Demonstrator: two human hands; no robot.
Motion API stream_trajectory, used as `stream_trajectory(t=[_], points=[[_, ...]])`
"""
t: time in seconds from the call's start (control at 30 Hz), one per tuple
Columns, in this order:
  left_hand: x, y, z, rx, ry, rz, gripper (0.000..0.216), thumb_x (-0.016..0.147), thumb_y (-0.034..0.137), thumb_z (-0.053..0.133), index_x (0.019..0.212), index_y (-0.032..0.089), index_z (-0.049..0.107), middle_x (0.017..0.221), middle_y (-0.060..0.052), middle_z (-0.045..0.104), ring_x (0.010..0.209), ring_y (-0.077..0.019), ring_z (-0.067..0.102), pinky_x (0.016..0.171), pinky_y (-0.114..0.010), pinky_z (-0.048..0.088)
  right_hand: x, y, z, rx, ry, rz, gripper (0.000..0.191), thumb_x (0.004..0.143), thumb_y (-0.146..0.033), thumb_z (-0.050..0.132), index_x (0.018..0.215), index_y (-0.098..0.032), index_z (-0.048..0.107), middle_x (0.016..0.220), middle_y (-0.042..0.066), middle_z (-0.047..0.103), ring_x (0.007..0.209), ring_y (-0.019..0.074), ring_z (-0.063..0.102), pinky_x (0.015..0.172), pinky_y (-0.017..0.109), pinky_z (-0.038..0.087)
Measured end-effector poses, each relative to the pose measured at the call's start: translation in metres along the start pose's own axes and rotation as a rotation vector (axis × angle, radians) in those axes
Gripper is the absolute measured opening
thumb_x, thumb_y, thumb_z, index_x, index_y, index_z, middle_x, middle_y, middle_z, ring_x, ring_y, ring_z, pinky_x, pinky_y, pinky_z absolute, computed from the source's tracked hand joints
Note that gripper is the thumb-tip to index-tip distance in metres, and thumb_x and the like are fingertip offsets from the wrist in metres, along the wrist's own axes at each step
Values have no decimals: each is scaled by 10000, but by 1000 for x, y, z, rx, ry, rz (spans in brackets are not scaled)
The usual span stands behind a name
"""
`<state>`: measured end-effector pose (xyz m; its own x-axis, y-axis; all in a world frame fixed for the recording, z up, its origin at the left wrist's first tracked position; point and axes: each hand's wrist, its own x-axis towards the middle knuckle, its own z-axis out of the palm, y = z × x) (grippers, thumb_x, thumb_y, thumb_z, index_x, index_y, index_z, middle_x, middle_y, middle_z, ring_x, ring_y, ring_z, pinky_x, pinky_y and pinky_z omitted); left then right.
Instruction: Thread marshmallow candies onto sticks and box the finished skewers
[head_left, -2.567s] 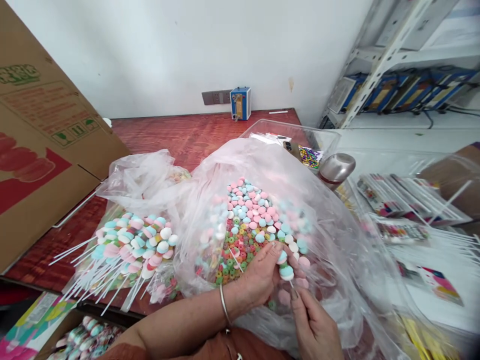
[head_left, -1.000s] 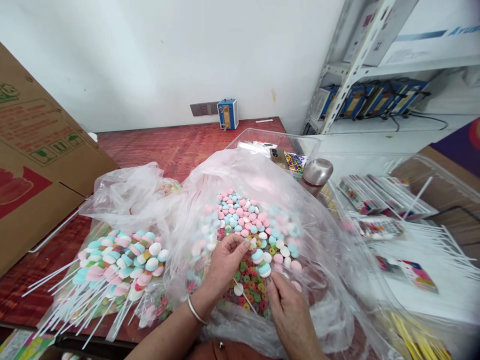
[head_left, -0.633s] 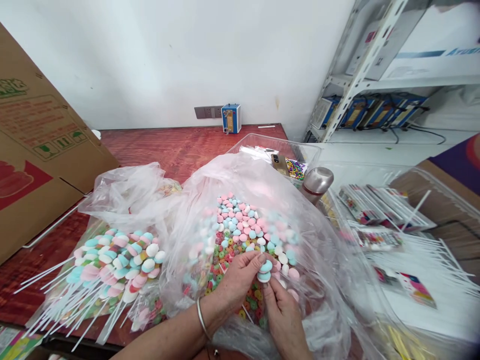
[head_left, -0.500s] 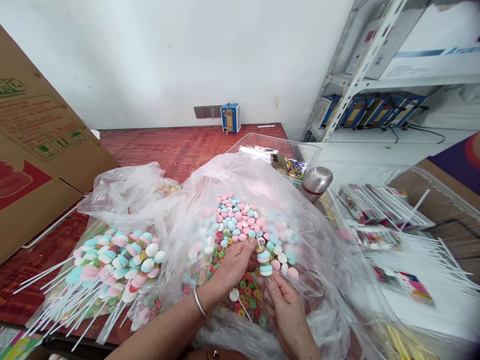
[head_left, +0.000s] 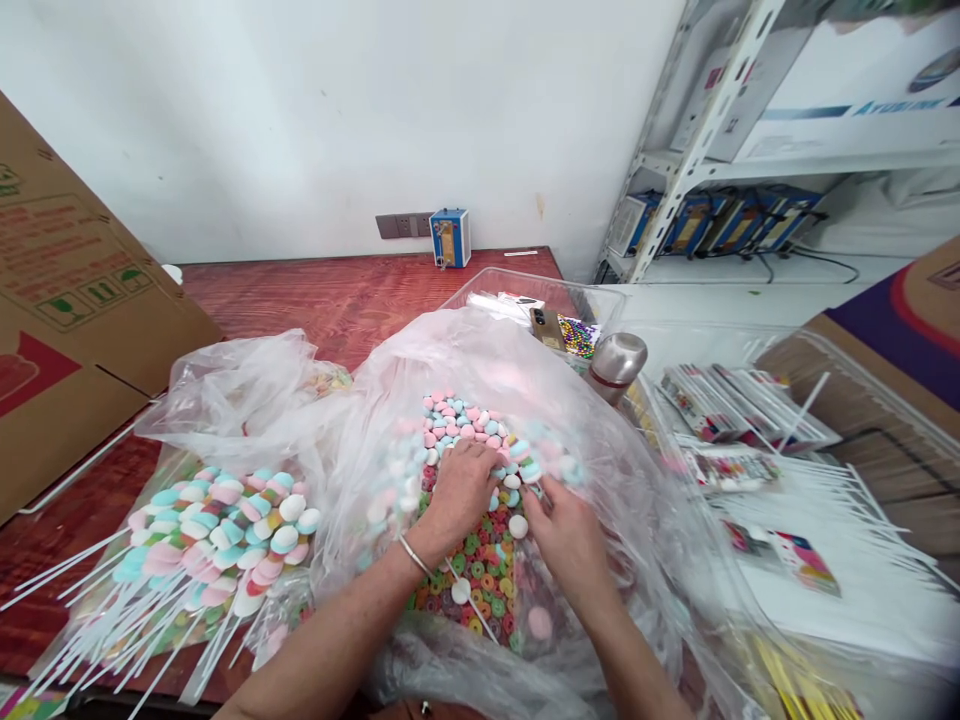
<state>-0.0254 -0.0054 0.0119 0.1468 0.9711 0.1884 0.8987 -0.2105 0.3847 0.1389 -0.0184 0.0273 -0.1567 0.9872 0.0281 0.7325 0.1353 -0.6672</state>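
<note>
A large clear plastic bag (head_left: 630, 520) lies open, holding pink, blue and white marshmallow candies (head_left: 442, 415) and colourful ring-shaped gummies (head_left: 487, 580). My left hand (head_left: 466, 490), with a bangle at the wrist, reaches onto the marshmallows; its fingers are curled and their tips hidden. In my right hand (head_left: 566, 530), thumb and fingers pinch the lower end of a marshmallow skewer (head_left: 525, 460), tilted, with stacked blue, white and yellowish pieces. A white round candy on a stick (head_left: 461, 592) rests on the gummies below my hands.
Finished-looking marshmallow skewers (head_left: 217, 540) with white sticks are heaped at the left, beside a cardboard box (head_left: 82, 290). A steel flask (head_left: 616, 365) and a clear tray with a phone (head_left: 546, 325) stand behind the bag. At the right are packets (head_left: 735, 400) and white sticks (head_left: 862, 520).
My left hand has moved up and away from the skewer onto the marshmallow pile. My right hand has raised the skewer slightly and tilted it. The view has shifted a little right.
</note>
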Motion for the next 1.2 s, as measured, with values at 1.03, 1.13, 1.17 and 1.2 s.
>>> stream_trajectory(t=[1.03, 1.13, 1.17, 1.2], points=[[-11, 1, -10, -1311, -99, -346, 253, 750, 255, 739, 958, 171, 623, 990, -74, 724, 960, -204, 683, 886, -340, 510, 9, -7, 4, 420, -43, -11, 188, 800, -371, 610, 806, -184, 624, 599, -46, 559, 562, 140, 478, 558, 237, 382], [-12, 2, -15, -1421, -119, -372, 345, 712, 295, 806, 976, 170, 622, 1025, -80, 728, 977, -200, 684, 914, -342, 509, 9, -7, 6, 537, -49, -4, 225, 826, -354, 572, 938, -175, 650, 835, 25, 707, 755, 189, 624, 698, 267, 479], [-13, 2, -16, -1436, -123, -385, 388, 697, 299, 824, 1006, 166, 631, 1037, -85, 729, 979, -200, 683, 915, -341, 512, 9, -6, 7, 587, -68, -6, 246, 834, -359, 565, 971, -173, 651, 888, 39, 722, 802, 199, 645, 728, 276, 494], [-13, 1, -17, -1445, -134, -396, 428, 689, 301, 835, 1043, 160, 641, 1051, -92, 730, 985, -203, 683, 915, -339, 514, 10, -5, 8, 635, -87, -6, 260, 836, -363, 567, 989, -170, 651, 915, 46, 730, 832, 207, 657, 745, 283, 504]])
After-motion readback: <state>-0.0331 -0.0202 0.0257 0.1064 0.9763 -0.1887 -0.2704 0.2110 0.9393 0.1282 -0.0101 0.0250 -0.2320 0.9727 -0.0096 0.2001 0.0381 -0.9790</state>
